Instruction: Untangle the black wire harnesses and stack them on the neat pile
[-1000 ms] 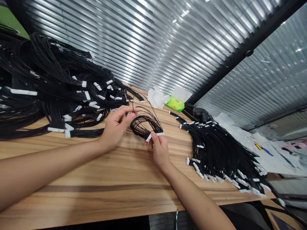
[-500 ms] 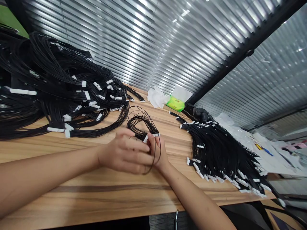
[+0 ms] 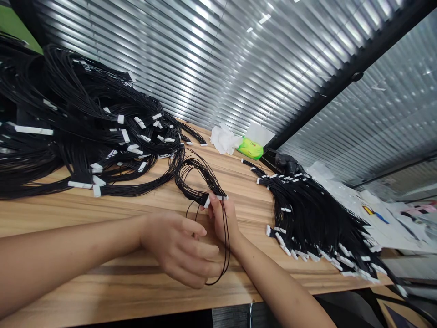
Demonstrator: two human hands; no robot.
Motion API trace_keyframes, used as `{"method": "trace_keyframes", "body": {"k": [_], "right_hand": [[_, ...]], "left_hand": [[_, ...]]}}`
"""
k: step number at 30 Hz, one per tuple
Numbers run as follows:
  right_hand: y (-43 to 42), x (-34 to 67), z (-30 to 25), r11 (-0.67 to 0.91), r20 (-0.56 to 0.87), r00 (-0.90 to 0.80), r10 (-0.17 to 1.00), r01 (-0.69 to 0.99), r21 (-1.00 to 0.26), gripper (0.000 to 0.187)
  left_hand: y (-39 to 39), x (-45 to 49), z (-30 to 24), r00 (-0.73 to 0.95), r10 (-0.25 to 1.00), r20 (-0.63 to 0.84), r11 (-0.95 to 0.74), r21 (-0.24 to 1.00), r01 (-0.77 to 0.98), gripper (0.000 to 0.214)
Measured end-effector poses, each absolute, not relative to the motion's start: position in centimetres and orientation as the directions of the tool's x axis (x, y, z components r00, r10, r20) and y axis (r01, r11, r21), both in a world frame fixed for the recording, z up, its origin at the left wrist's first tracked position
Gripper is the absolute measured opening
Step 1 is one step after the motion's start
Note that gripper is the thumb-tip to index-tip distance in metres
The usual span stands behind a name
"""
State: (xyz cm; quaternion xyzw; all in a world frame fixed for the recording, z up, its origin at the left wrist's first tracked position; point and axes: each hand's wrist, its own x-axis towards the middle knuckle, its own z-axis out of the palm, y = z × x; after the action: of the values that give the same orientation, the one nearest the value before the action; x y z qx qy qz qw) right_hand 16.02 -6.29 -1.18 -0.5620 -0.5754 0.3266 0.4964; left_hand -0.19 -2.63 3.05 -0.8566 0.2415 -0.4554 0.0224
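My right hand (image 3: pixel 223 218) pinches the white connector ends of a looped black wire harness (image 3: pixel 193 175) between thumb and fingers. Its coil rests on the wooden table, away from me. Two or so loose black wires (image 3: pixel 226 255) hang from the harness in a long loop and run behind the curled fingers of my left hand (image 3: pixel 180 248). My left hand is closed around these strands, lower and to the left of the connectors. The grip itself is partly hidden by the fingers.
A large heap of black wire harnesses (image 3: pixel 85 118) with white connectors fills the left side. Another pile of harnesses (image 3: pixel 314 214) lies at the right. Behind stand crumpled tissue (image 3: pixel 223 139) and a green tissue pack (image 3: pixel 250 148), in front of metallic blinds (image 3: pixel 205 59).
My left hand has moved down and nearer to me, drawing the loose wires into a longer loop. The coil beyond now shows more fully. My right hand stays nearly in place.
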Motion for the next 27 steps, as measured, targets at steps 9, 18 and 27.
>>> {"method": "trace_keyframes", "body": {"k": [9, 18, 27], "right_hand": [[-6.1, 15.9, -1.0, 0.129, 0.128, 0.152, 0.980, 0.005, -0.992, 0.040], [-6.5, 16.1, -1.8, 0.159, 0.164, 0.180, 0.970, 0.044, -0.986, 0.037], [-6.3, 16.1, -0.9, 0.180, 0.185, 0.270, 0.945, 0.042, -0.983, 0.039]], "left_hand": [[-0.5, 0.5, 0.3, 0.191, 0.399, 0.897, -0.914, 0.405, 0.011, 0.039], [2.5, 0.7, 0.3, -0.097, 0.664, 0.742, -0.729, 0.671, 0.140, 0.037], [0.2, 0.4, -0.2, 0.209, 0.360, 0.909, -0.926, 0.321, 0.200, 0.032]]}}
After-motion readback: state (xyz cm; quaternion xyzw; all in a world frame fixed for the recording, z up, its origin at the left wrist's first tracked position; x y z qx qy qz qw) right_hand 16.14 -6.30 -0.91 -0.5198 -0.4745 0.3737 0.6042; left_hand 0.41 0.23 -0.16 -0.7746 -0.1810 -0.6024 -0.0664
